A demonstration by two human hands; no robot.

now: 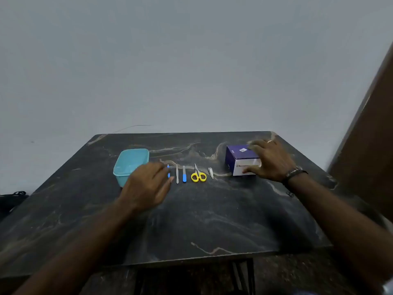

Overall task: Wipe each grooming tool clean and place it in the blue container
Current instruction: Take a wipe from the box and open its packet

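My left hand (146, 186), grip spread and holding nothing, is nearest the blue-handled tool (168, 171) left of centre frame, its long axis pointing away from me, beside the blue container (129, 165) (my right hand (270, 160) clasps the tissue box (240, 160)).

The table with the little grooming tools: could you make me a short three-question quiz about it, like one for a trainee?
1. True or false: the yellow-handled scissors already lie inside the blue container.
2. What does the right hand rest on?
A. the purple and white box
B. the nail clipper
C. the bare table
3. Fill in: the left hand reaches toward the tool with the ____ handle at the row's left end.

Key: 1 false, they lie on the table; 2 A; 3 blue.
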